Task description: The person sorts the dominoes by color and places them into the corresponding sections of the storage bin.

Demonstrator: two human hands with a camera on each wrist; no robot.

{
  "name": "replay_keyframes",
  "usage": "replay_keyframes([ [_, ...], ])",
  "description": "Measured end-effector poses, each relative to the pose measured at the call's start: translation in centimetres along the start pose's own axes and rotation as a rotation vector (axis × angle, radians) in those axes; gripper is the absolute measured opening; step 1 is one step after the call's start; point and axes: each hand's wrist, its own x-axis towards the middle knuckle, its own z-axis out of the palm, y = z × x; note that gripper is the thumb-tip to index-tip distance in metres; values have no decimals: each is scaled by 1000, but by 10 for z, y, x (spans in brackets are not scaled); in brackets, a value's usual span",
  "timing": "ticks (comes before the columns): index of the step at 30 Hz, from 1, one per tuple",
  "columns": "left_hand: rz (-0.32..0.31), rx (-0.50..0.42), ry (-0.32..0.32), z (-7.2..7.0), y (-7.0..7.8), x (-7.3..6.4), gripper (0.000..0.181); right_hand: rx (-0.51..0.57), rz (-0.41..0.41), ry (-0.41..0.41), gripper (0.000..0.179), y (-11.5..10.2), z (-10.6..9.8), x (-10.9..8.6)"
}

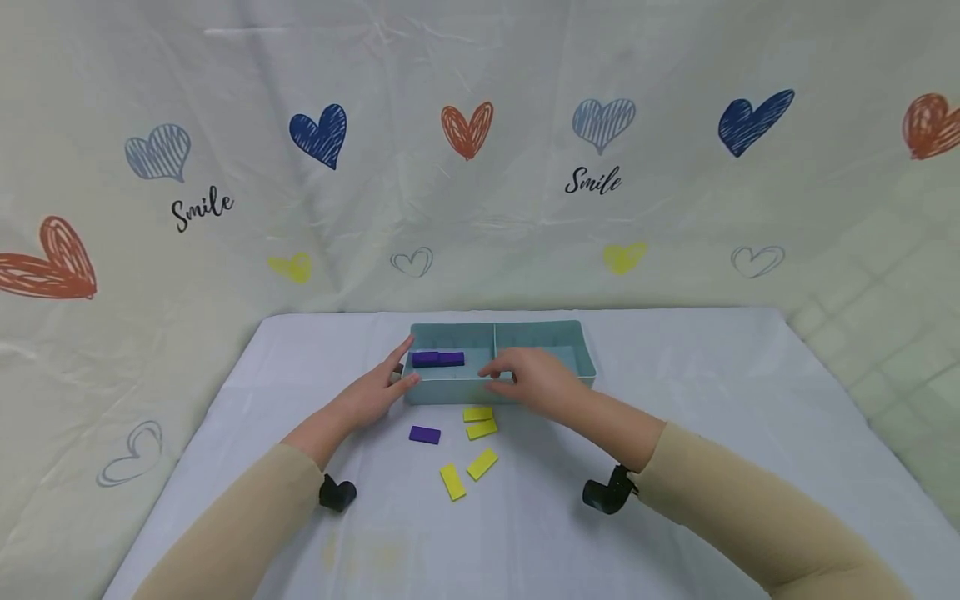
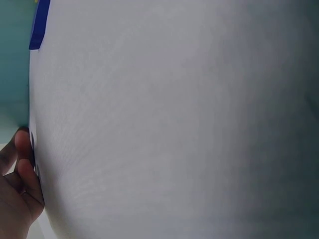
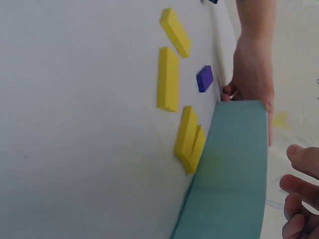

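Observation:
A teal two-compartment box (image 1: 457, 392) stands toward the back of the table. My left hand (image 1: 371, 396) touches its left end, index finger and thumb spread along the corner. Two purple blocks (image 1: 438, 359) lie end to end in the left compartment. Over the front wall near the divider (image 1: 494, 343) hovers my right hand (image 1: 536, 379), fingers loosely bent; its fingertips (image 3: 294, 150) hold nothing. In front of the box lie one purple block (image 1: 425, 435) and several yellow blocks (image 1: 482, 464), two of them (image 3: 187, 134) touching each other close to the box.
A white cloth (image 1: 675, 400) covers the table. Behind it hangs a pale backdrop (image 1: 525, 50) printed with hearts and lettering. Black camera mounts (image 1: 609, 492) sit at both wrists, below the beige sleeves.

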Motion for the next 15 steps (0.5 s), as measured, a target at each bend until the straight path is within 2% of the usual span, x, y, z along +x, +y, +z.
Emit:
replay_keyframes([
  [6, 5, 5, 0, 0, 1, -1, 75, 24, 1, 1, 24, 7, 5, -13],
  [15, -7, 5, -2, 0, 0, 0, 76, 49, 5, -40, 28, 2, 12, -15],
])
